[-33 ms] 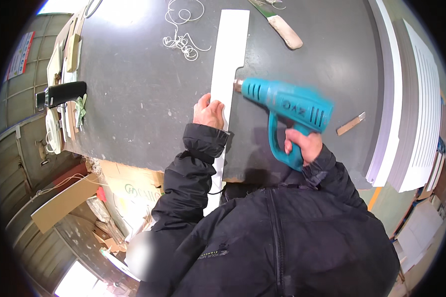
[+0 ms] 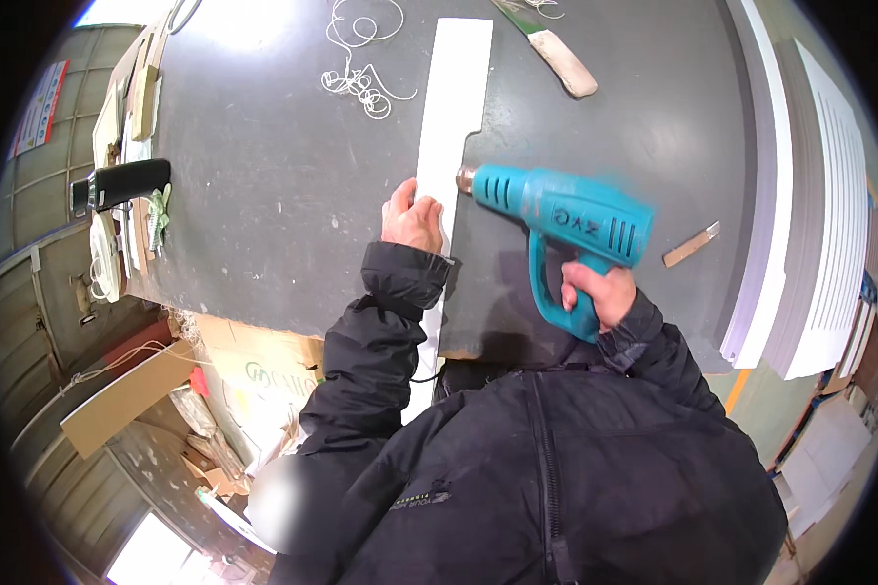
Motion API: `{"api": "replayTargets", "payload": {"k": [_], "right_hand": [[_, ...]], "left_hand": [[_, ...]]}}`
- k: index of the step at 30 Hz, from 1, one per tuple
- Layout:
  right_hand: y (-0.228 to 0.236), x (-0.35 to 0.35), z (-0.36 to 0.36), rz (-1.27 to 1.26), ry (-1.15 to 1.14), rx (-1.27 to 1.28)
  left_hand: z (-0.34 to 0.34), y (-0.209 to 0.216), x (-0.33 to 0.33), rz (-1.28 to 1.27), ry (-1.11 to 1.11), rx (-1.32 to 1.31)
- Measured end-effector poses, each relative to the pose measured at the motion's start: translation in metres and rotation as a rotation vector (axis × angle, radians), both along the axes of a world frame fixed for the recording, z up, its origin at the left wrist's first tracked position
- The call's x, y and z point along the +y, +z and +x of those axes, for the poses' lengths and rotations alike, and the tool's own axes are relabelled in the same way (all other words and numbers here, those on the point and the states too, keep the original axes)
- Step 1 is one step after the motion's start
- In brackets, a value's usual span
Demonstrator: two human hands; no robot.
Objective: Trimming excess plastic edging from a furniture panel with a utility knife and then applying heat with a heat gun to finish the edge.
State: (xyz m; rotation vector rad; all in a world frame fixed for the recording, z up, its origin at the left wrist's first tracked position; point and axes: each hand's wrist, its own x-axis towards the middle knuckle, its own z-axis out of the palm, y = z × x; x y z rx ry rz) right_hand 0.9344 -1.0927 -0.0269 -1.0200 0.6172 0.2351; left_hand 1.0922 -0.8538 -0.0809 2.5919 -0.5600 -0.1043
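A long white strip with a stepped notch in its right edge lies lengthwise over the dark table. My left hand grips the strip's left edge below the notch, its fingers bent onto the white surface. In my right hand is a teal heat gun, my fingers wrapped round its handle. The gun's metal nozzle points left at the strip's right edge, just below the notch. Whether the nozzle touches the strip I cannot tell.
Thin curled white offcuts lie left of the strip. A knife with a wrapped pale handle is at the far right, and a small cutter blade nearer. White panels are stacked along the right, and a black device stands at the left edge.
The heat gun has shifted slightly toward me, its nozzle sliding down along the strip's right edge. My left hand and the strip have stayed nearly still.
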Motion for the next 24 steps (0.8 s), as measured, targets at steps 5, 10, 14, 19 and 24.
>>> {"api": "replayTargets", "payload": {"k": [5, 10, 14, 19, 24], "right_hand": [[-0.014, -0.003, 0.005, -0.083, -0.076, -0.037], [-0.006, 0.008, 0.002, -0.017, -0.195, -0.018], [-0.013, 0.01, 0.004, -0.015, -0.345, -0.061], [-0.012, 0.013, 0.013, -0.014, -0.33, -0.055], [-0.012, 0.011, 0.011, -0.011, -0.287, -0.056]], "left_hand": [[0.013, -0.005, -0.008, -0.107, -0.021, -0.031], [0.048, -0.021, -0.028, -0.204, -0.103, -0.293], [0.07, -0.011, -0.051, -0.101, -0.105, -0.187], [0.085, -0.018, -0.052, -0.024, -0.146, -0.201], [0.087, -0.015, -0.06, 0.018, -0.135, -0.176]]}}
